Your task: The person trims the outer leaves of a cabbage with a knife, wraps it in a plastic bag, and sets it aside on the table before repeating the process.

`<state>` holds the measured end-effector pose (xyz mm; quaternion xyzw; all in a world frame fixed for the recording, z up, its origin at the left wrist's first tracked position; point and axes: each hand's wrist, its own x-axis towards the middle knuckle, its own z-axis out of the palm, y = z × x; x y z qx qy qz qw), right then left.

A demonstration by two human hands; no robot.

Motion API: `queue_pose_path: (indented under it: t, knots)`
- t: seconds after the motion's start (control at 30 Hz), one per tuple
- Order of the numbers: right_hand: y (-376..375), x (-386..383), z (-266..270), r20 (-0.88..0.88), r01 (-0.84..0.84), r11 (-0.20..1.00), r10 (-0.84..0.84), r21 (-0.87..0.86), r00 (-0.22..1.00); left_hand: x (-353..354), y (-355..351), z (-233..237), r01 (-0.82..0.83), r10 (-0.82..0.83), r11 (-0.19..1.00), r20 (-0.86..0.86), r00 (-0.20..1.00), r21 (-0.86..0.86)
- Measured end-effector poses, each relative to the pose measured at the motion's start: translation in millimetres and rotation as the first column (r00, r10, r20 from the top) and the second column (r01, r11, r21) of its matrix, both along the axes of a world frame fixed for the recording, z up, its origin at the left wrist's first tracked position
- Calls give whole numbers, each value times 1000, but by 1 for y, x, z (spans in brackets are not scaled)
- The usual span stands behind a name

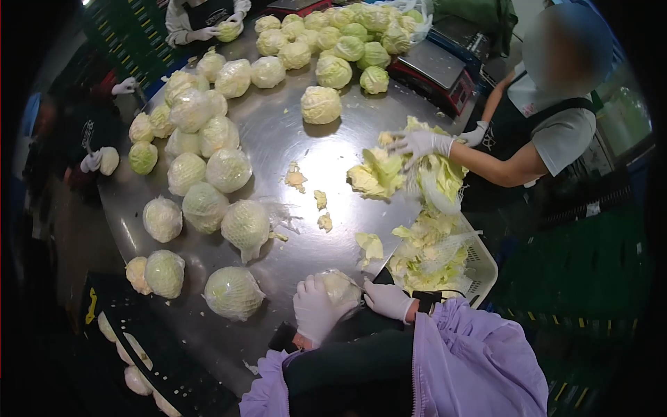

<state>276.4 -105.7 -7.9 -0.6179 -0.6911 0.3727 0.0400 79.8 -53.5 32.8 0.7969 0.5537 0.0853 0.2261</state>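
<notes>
At the bottom centre of the frame, a cabbage point(342, 287) is held by the left hand point(316, 309). The right hand point(389, 300) is placed at its other side; whether anything is gripped there cannot be told. Toward the lower right, leaves point(429, 264) are heaped at a basket point(485, 274).
</notes>
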Motion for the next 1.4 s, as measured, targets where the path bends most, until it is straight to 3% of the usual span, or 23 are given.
queue_pose_path:
  t: [0.07,0.13,0.2,0.27,0.33,0.4,0.43,0.47,0.53,0.6,0.63,0.67,0.73,0.8,0.87,0.9,0.97,1.0,1.07,1.13,1.2,1.27,1.4]
  knots:
    - [3,0,19,51,-20,999,21,-30,998,4,-2,1,16,-17,1000,-49,999,-15]
    - [8,-3,33,91,-54,987,68,-150,994,2,-7,-1,26,-23,993,-32,999,111]
    - [11,-6,-15,88,-77,997,77,-10,993,6,-9,2,40,-35,996,-57,998,83]
    - [12,-8,-62,85,-55,949,30,310,996,8,-5,4,59,-53,995,-72,996,80]
    - [17,-8,-47,28,39,994,-42,99,999,-8,-14,-3,43,-46,987,16,999,158]
    - [18,-1,-55,8,-63,991,63,118,998,-34,-22,-16,-4,-25,977,133,991,213]
    - [18,-2,-33,-313,75,990,-109,-117,943,-43,-27,-23,-26,-39,967,248,968,253]
    - [16,-6,-23,-550,129,916,-336,-380,765,-49,-33,-31,-26,-36,968,238,971,251]
    - [13,-19,-43,-652,160,938,-331,-309,682,-59,-43,-44,-111,-66,912,409,910,395]
    - [25,-26,-12,-601,194,785,-585,-588,544,-62,-43,-51,-82,-109,892,388,915,444]
    - [28,-32,-23,-687,318,919,-387,-233,616,-62,-43,-54,-51,-157,870,374,914,490]
    - [30,-34,-22,-689,314,921,-382,-230,615,-61,-42,-52,-53,-155,868,371,916,494]
    - [38,-40,-8,-609,490,869,-351,71,711,-55,-35,-39,-130,-34,943,476,879,307]
    - [41,-48,21,-578,493,870,-392,21,715,-41,-19,-26,-118,11,978,518,855,174]
    - [44,-57,38,-717,432,756,-633,-491,294,-40,-16,-24,-102,67,994,557,828,32]
    - [46,-53,36,-715,431,759,-631,-488,301,-44,-14,-25,-63,29,997,556,830,43]
    - [50,-45,27,-742,119,732,-662,-670,-104,-53,-14,-29,-32,-2,998,555,832,52]
    - [49,-48,27,-739,115,730,-667,-674,-100,-57,-16,-32,-60,13,997,613,790,56]
    - [49,-53,31,-738,-172,770,-638,-614,-221,-68,-15,-39,-103,36,993,672,740,61]
    - [48,-62,47,-766,-184,786,-617,-590,-179,-83,-8,-28,-49,92,995,662,743,-84]
    - [48,-68,63,-866,-223,837,-483,-499,126,-91,-5,-20,-41,53,999,658,751,-34]
    - [49,-71,74,-876,-246,840,-457,-483,157,-102,0,-16,130,-144,989,536,831,64]
    - [47,-67,83,-854,-290,803,-481,-520,200,-99,-1,-2,155,-92,985,525,846,-77]
